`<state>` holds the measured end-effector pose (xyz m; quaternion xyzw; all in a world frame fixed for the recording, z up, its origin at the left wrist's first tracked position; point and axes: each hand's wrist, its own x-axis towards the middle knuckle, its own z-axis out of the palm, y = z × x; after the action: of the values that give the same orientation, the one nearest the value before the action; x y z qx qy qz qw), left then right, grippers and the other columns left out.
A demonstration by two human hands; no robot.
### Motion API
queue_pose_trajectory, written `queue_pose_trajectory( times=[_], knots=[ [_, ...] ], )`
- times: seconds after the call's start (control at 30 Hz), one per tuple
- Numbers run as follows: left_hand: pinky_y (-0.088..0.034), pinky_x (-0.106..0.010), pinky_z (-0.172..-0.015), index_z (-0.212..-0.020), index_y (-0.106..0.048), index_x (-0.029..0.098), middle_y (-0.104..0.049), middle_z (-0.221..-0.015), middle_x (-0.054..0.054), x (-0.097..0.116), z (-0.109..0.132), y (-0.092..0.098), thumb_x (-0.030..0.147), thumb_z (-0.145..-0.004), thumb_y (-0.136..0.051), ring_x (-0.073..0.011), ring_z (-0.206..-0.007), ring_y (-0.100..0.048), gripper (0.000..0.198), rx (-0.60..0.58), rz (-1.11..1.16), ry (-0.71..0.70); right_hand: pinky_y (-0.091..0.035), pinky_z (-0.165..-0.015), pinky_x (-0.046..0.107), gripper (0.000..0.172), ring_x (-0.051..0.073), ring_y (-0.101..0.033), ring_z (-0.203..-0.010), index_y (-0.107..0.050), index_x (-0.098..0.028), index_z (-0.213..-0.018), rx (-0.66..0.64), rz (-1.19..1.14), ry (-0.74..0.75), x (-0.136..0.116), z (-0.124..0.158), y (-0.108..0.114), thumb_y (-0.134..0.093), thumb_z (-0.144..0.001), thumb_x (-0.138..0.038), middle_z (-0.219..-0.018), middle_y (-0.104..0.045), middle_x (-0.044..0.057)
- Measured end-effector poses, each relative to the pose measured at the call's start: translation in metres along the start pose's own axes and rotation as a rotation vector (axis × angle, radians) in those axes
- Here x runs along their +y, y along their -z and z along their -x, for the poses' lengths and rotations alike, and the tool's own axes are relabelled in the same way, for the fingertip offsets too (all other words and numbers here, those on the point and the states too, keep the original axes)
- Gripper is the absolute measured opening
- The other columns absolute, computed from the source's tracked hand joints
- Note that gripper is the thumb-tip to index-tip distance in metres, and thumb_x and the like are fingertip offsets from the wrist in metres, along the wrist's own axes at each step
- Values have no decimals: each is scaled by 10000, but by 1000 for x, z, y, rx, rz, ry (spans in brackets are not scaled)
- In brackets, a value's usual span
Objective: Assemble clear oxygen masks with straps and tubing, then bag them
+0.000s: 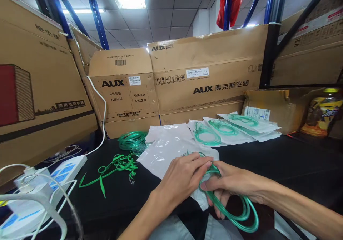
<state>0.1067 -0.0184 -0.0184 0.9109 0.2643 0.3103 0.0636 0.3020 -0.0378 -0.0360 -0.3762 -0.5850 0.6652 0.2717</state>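
In the head view, the right hand point(230, 178) has a closed grip on a coil of green tubing point(250, 220), at the near edge of the table point(268, 165). The left hand point(184, 169) reaches its upper end; I cannot tell how firm that grip is. A white bag point(163, 154) lies partly beneath both.

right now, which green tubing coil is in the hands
The nearest coil, gripped by the right hand, with the left hand at its upper end; the loose coil and coils inside packets lie farther back.
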Motion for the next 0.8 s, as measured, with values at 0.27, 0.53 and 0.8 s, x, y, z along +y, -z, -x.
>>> queue_pose_trajectory(
  times=[0.27,0.53,0.8],
  knots=[
    [-512,-271,-946,-1279,-700,238,-755,-1137,-19,4,4,-8,290,-1076,-445,-169,-1036,-697,330,1,157,-11,-658,-601,334,263,257,-787,-786,-627,-179,-1084,46,-269,-63,0,10,3,-719,-837,-188,-843,-734,30],
    [-558,-296,-920,-1282,-684,252,-758,-1160,-4,15,2,-13,304,-1074,-442,-185,-1037,-723,324,54,35,23,-603,-544,232,553,310,-796,-828,-479,-192,-1373,206,-295,-25,8,57,-2,-742,-915,-353,-1099,-734,160],
    [-552,-290,-636,-1315,-618,306,-756,-995,17,32,10,-15,340,-1076,-414,-201,-814,-742,317,29,-210,-30,-615,-675,285,335,259,-773,-904,-671,-146,-1150,202,-326,139,14,35,-12,-769,-901,-348,-1093,-741,110]
  ],
)
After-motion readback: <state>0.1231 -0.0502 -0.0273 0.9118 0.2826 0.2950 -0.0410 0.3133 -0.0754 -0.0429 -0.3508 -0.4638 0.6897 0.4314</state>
